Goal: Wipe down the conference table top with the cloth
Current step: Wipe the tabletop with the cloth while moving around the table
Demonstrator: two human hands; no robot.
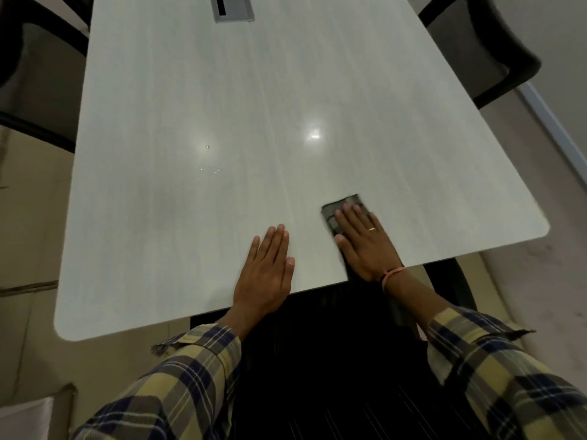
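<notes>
We see a pale wood-grain desk (286,106) filling most of the view, with dark chairs (482,49) at its far corners, well away from both hands. At the far end, straight ahead of our hands, a grey cable box (234,9) is set into the top; its slot is dark and we cannot tell what is in it. Plaid sleeves (178,385) cover both our forearms. Our left hand (265,274) lies flat on the bare top near the close edge, fingers together and straight, its grip holding nothing. Just to its right, our right hand (365,242) presses flat on a dark folded cloth (341,211), fingers spread, not curled round it. The cloth sticks out beyond the fingertips and runs back under the palm. A ring (371,229) sits on one right finger and a pink band (392,274) circles that wrist.
</notes>
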